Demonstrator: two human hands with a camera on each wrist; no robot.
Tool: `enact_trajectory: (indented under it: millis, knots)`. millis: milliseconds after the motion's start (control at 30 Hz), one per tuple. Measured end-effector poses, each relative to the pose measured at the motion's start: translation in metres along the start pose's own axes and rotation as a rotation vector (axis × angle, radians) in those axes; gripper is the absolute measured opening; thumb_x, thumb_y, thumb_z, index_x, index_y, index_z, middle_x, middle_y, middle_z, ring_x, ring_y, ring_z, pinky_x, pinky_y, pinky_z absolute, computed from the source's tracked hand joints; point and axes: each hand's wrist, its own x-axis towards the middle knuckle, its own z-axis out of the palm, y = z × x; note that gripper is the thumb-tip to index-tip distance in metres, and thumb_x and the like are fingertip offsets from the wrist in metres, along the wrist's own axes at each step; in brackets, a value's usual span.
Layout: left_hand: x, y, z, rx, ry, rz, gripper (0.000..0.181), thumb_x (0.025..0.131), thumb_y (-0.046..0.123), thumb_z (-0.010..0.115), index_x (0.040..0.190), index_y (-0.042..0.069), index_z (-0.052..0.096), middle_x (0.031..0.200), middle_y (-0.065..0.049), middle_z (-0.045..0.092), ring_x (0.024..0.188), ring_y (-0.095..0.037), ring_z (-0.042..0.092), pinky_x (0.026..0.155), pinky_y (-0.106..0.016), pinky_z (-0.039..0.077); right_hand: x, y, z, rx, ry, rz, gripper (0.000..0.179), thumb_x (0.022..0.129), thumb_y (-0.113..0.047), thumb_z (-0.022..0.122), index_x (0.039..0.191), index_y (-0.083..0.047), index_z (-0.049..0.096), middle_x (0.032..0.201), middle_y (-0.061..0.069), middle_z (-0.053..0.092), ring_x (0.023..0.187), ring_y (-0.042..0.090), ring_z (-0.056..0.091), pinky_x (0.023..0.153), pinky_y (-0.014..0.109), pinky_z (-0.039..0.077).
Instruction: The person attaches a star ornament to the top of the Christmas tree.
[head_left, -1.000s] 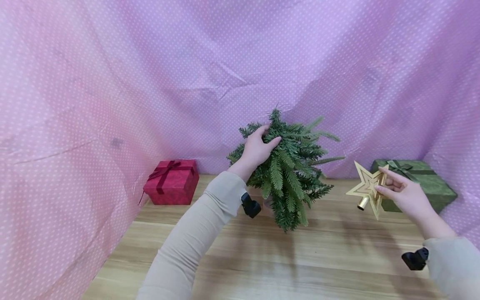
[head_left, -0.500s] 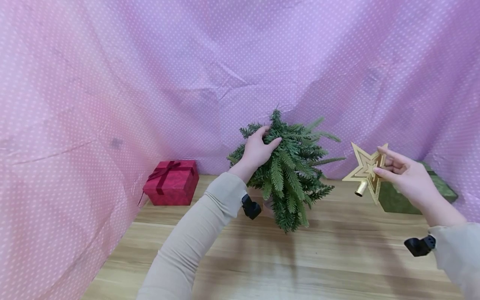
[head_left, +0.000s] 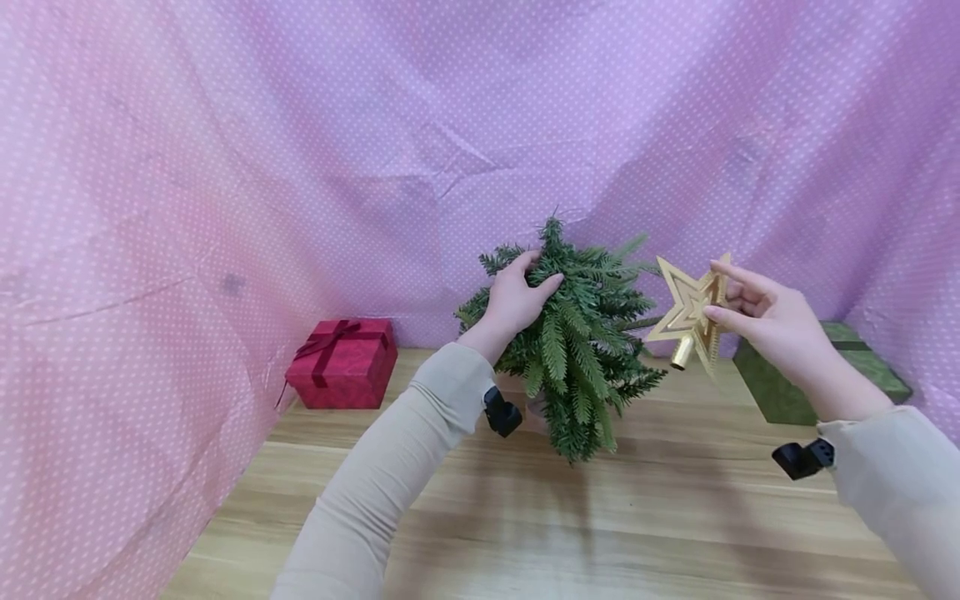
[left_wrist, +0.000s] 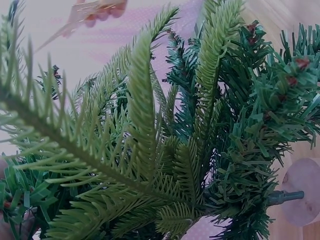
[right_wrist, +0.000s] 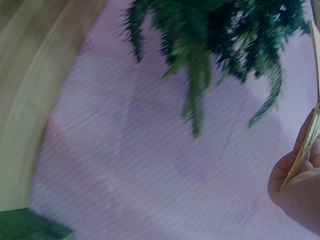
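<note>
A small artificial Christmas tree stands on the wooden table, its branches drooping around a pale base. My left hand grips it near the top, thumb and fingers partly buried in the needles. To the right of the tree, my right hand pinches a gold star tree topper by one side between thumb and fingers. The star is held up in the air, with its short gold tube pointing down. In the right wrist view the star shows edge-on at the right border.
A red gift box with a dark ribbon sits on the table at the left. At the right, a green gift box is partly covered by my right hand. A pink dotted cloth hangs behind and around the table.
My right hand has lifted the star and moved it left, from in front of the green box to close beside the tree's branches. The left hand stays at the treetop.
</note>
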Motion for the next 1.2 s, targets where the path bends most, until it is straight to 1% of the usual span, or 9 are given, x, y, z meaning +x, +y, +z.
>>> enact_trajectory:
  millis: [167,233,400,533,633,733,933,1067,1200]
  knots:
    - [0.000,0.000,0.000,0.009,-0.004,-0.001,0.057,0.095,0.036,0.057,0.146,0.020,0.038,0.145,-0.003,0.045,0.134,-0.022,0.040,0.108,-0.043,0.036,0.013,-0.021,0.011,0.055,-0.001,-0.032,0.062,0.090,-0.012,0.065,0.146,-0.010,0.038,0.091,-0.020,0.057,0.084,-0.009,0.057,0.068,0.011,0.050]
    - [0.000,0.000,0.000,0.015,-0.004,0.001,0.056,0.095,0.036,0.057,0.146,0.020,0.038,0.145,-0.003,0.045,0.134,-0.022,0.041,0.108,-0.043,0.036,0.019,-0.028,0.015,0.046,0.005,-0.055,0.060,0.090,-0.011,0.066,0.144,-0.009,0.040,0.089,-0.021,0.057,0.082,-0.007,0.058,0.068,0.012,0.050]
    - [0.000,0.000,0.000,0.020,-0.001,-0.001,0.056,0.095,0.036,0.057,0.145,0.020,0.038,0.144,-0.003,0.045,0.133,-0.022,0.041,0.107,-0.043,0.037,0.033,-0.046,0.022,0.004,0.006,-0.110,0.058,0.089,-0.011,0.066,0.142,-0.010,0.043,0.086,-0.022,0.058,0.078,-0.007,0.059,0.070,0.009,0.048]
    - [0.000,0.000,-0.001,0.025,0.003,0.001,0.056,0.095,0.037,0.057,0.145,0.020,0.039,0.144,-0.003,0.046,0.133,-0.023,0.042,0.106,-0.043,0.037,0.045,-0.062,0.021,-0.002,0.014,-0.110,0.059,0.089,-0.011,0.067,0.143,-0.011,0.042,0.085,-0.020,0.057,0.075,-0.005,0.058,0.068,0.010,0.048]
    - [0.000,0.002,-0.001,0.032,0.001,0.012,0.056,0.095,0.036,0.057,0.145,0.020,0.039,0.144,-0.003,0.046,0.133,-0.023,0.041,0.107,-0.043,0.037,0.054,-0.072,0.019,-0.019,0.042,-0.118,0.060,0.088,-0.012,0.068,0.142,-0.011,0.043,0.084,-0.019,0.057,0.072,-0.003,0.056,0.064,0.011,0.046]
    - [0.000,0.002,-0.002,0.035,0.000,0.019,0.055,0.095,0.035,0.057,0.145,0.020,0.039,0.144,-0.003,0.046,0.133,-0.023,0.041,0.107,-0.043,0.036,0.062,-0.080,0.018,-0.058,0.072,-0.115,0.060,0.088,-0.015,0.068,0.142,-0.013,0.044,0.085,-0.015,0.055,0.072,-0.001,0.053,0.064,0.011,0.043]
    - [-0.001,0.002,-0.001,0.046,0.008,0.022,0.055,0.095,0.036,0.057,0.145,0.019,0.040,0.143,-0.003,0.047,0.134,-0.024,0.040,0.108,-0.043,0.035,0.077,-0.093,0.021,-0.098,0.105,-0.093,0.060,0.088,-0.021,0.068,0.143,-0.019,0.043,0.092,-0.007,0.053,0.077,-0.003,0.051,0.075,0.016,0.042]
    - [0.000,0.001,-0.001,0.037,0.005,0.022,0.055,0.095,0.035,0.057,0.145,0.019,0.039,0.144,-0.003,0.046,0.133,-0.023,0.041,0.108,-0.043,0.036,0.086,-0.099,0.027,-0.094,0.138,-0.113,0.060,0.088,-0.019,0.068,0.143,-0.019,0.044,0.094,-0.007,0.048,0.084,-0.003,0.049,0.085,0.022,0.043]
    - [0.001,-0.001,0.000,0.033,0.003,0.022,0.055,0.095,0.035,0.057,0.145,0.019,0.039,0.144,-0.003,0.046,0.133,-0.023,0.042,0.107,-0.042,0.036,0.094,-0.106,0.033,-0.110,0.197,-0.146,0.058,0.089,-0.017,0.068,0.142,-0.019,0.044,0.096,-0.007,0.044,0.091,0.005,0.050,0.091,0.030,0.043]
